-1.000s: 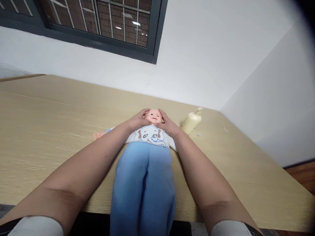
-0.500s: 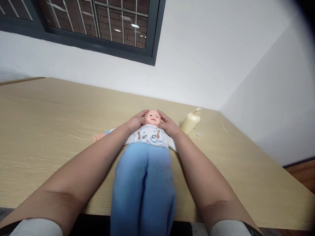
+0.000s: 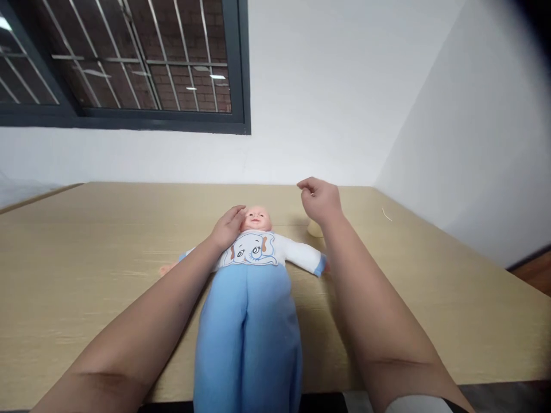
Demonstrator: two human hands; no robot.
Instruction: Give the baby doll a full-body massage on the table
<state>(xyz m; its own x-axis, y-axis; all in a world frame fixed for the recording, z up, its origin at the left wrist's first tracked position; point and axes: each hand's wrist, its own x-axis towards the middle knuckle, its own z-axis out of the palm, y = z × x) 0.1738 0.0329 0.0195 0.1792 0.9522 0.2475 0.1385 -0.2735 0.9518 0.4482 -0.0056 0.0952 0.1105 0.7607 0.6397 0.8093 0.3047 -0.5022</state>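
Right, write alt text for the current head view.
A baby doll in a white elephant top and light blue cloth trousers lies face up on a pale wooden table, the person's left hand at its head. The right hand, fingers curled, partly hides a pale yellow object; a barred, dark-framed window is beyond.

Right grip [image 3: 322, 201] off doll's head [image 3: 258, 218], raised, bottle [image 3: 314, 230] mostly hidden

Cream container [image 3: 315, 230]: mostly behind right hand [image 3: 321, 201]; only its lower part shows. Whether that hand touches it, can't fairly tell. Doll [image 3: 260, 287]: trouser legs cut off at bottom edge, one sleeve partly behind left forearm [image 3: 166, 312]. Window [image 3: 237, 69] cropped, top and left.
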